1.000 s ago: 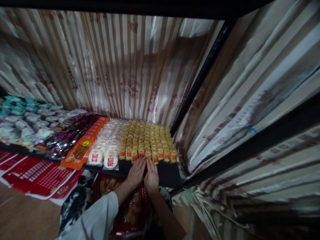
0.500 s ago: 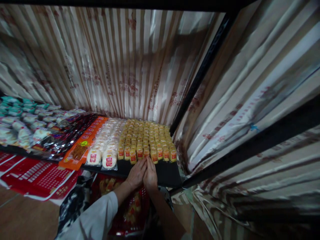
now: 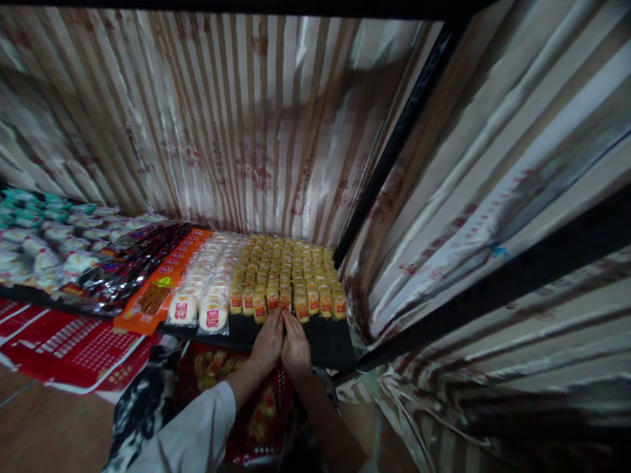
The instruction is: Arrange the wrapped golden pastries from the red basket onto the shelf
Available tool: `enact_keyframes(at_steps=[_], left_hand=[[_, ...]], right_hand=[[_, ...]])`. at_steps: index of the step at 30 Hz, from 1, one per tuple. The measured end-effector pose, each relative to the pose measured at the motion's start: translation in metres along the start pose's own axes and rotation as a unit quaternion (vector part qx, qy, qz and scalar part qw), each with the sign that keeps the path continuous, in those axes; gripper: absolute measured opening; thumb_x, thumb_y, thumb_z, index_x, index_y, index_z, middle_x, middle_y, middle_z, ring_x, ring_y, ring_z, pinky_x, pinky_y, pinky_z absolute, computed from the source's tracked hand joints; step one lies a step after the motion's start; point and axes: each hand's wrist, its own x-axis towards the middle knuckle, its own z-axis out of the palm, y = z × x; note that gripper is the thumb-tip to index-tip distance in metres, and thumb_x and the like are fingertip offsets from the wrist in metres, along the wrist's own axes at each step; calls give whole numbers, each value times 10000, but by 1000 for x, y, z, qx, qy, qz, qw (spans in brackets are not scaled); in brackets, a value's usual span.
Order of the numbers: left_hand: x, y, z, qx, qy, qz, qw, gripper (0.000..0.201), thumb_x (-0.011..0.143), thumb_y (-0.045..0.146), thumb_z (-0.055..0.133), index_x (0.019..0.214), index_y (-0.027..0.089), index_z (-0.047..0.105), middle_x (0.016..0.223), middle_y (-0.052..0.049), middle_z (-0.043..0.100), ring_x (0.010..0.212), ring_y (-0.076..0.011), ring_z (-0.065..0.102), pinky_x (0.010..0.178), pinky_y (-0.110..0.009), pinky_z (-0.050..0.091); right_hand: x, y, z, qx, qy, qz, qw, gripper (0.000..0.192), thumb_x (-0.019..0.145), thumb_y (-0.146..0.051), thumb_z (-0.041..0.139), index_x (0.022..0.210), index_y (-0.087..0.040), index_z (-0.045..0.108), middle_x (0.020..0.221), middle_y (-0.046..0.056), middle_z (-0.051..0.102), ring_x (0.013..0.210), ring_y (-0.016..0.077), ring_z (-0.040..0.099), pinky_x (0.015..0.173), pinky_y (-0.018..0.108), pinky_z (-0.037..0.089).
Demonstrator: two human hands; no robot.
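Observation:
Small yellow snack cakes in clear wrappers with red-orange labels (image 3: 280,266) stand in tight rows on a black shelf (image 3: 325,338). My left hand (image 3: 269,345) and my right hand (image 3: 296,348) are side by side at the front of these rows. Their fingertips come together at the lower front of one yellow wrapped cake (image 3: 284,297). Both hands have their fingers closed around its near end, partly covering it. To the left, two rows of round white wrapped cakes (image 3: 213,315) stand beside the yellow ones.
Left along the shelf lie orange snack packets (image 3: 142,309), dark shiny packets (image 3: 133,266), white packets (image 3: 34,246) and green ones (image 3: 22,197). Below are a red basket (image 3: 251,453) with wrapped items and red crates (image 3: 73,348). A black post (image 3: 384,171) and striped sheeting (image 3: 276,131) enclose the shelf.
Both hands remain at the front of the yellow rows; their fingers have shifted slightly, the fingertips a little further left. The view has moved very slightly.

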Motion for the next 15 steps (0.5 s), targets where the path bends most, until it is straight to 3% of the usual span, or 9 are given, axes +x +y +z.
enact_keyframes(at_steps=[6,15], left_hand=[[-1,3,-2,21,11,11,1000,514,826,68,306,1338,60,351,1385,-199,398,1332,-246,313,1049,-481,377],[-1,2,-1,30,25,36,999,573,815,35,284,1385,84,269,1385,-192,392,1335,-243,303,1029,-481,402]], right_hand=[[-1,3,-21,-65,54,68,994,531,802,-73,334,1294,-200,489,1288,106,495,1185,237,411,976,450,411],[3,23,-12,6,40,53,998,593,788,-40,315,1345,-214,419,1254,114,481,1170,222,430,969,436,426]])
